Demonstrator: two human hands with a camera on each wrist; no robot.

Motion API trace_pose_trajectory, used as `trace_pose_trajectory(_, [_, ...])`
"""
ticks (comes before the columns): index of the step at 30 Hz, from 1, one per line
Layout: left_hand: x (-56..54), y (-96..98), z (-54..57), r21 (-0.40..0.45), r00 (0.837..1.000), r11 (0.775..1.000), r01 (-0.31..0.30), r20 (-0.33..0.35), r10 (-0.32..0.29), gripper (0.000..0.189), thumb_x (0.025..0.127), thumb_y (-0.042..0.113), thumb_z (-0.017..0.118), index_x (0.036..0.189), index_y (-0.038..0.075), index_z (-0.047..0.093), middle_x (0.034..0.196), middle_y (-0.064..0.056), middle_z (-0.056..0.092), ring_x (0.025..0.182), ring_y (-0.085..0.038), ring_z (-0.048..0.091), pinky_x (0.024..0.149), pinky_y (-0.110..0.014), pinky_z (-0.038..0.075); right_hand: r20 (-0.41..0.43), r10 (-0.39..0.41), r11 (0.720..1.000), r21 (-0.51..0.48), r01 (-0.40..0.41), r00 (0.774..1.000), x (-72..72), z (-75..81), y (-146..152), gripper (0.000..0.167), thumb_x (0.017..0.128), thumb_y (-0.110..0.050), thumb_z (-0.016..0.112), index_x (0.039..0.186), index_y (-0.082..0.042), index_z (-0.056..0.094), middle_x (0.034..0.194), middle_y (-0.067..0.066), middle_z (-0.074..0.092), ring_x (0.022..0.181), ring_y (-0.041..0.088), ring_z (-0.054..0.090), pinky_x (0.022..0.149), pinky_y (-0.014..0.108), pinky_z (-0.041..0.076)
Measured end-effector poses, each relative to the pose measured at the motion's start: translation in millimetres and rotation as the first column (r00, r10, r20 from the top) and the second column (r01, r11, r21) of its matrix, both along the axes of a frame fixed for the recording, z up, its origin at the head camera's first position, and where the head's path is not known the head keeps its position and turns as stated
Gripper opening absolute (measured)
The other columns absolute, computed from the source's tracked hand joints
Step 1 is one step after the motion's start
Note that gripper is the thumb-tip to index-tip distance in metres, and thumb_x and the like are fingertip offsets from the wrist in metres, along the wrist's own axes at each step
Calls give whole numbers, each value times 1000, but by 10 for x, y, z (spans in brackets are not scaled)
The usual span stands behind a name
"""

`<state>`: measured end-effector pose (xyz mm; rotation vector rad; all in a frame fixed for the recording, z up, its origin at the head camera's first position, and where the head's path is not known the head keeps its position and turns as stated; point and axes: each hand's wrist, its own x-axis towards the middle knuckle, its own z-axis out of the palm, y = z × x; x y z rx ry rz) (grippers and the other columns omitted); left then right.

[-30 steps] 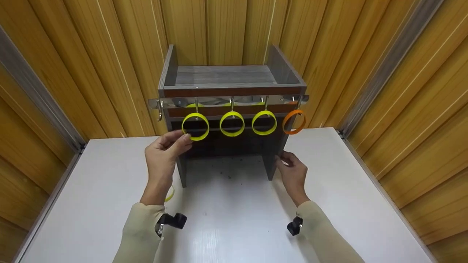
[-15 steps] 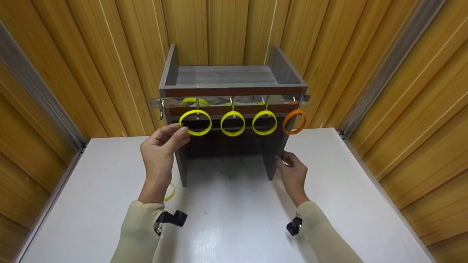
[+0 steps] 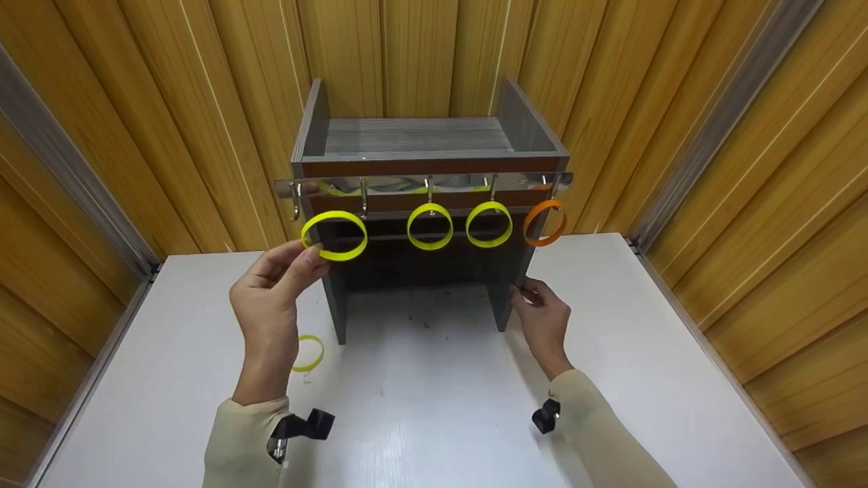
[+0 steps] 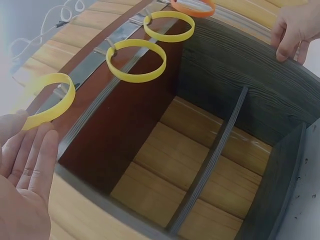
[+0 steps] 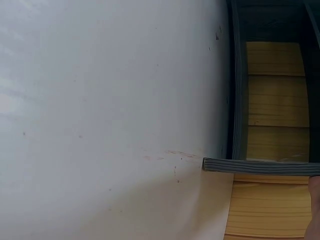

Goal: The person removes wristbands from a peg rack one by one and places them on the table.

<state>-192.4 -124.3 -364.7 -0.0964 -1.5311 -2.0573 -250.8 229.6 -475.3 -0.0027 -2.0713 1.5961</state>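
Note:
My left hand (image 3: 271,291) pinches a yellow ring (image 3: 334,236) by its lower left edge, in front of the metal hook rail (image 3: 468,181). The ring is off the hooks, below and left of a bare hook (image 3: 364,198). Two more yellow rings (image 3: 430,227) and an orange ring (image 3: 544,224) hang from hooks to the right. My right hand (image 3: 542,315) grips the edge of the grey shelf unit's right side panel (image 3: 502,298). In the left wrist view the pinched ring (image 4: 62,102) shows beside the fingers (image 4: 35,155).
Another yellow ring (image 3: 310,353) lies on the white table (image 3: 420,407), left of the shelf unit. The leftmost hook (image 3: 295,202) is bare. Wood-panelled walls (image 3: 420,54) stand behind and on both sides.
My left hand has drawn the yellow ring off the second hook and moved it left and toward me. The right hand stays on the side panel.

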Motion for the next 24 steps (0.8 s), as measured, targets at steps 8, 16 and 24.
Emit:
trace_pose_trajectory(8, [150, -153, -175, 36, 996, 997, -71, 57, 69, 25, 96, 3, 79, 117, -9, 73, 108, -18, 75, 93, -25, 78, 88, -38, 63, -13, 2, 1000, 18, -2, 1000, -1, 12, 5, 16, 97, 5, 74, 112, 8, 75, 112, 22, 75, 107, 39, 75, 81, 13, 59])
trace_pose_trajectory(16, [263, -301, -488, 100, 982, 987, -122, 154, 106, 31, 96, 5, 80, 121, -11, 71, 109, -16, 76, 93, -23, 79, 88, -37, 63, -45, 8, 1000, 21, -7, 999, 14, 11, -9, 14, 96, 8, 73, 110, 10, 74, 110, 25, 75, 106, 42, 74, 80, 13, 59])
trace_pose_trajectory(24, [351, -502, -902, 219, 951, 957, -190, 283, 124, 36, 92, 7, 85, 120, -10, 71, 106, -14, 76, 89, -20, 79, 87, -33, 63, -54, 5, 1000, 17, -4, 999, 11, -15, -19, 15, 95, 9, 73, 110, 10, 74, 110, 24, 74, 106, 42, 74, 82, 15, 60])
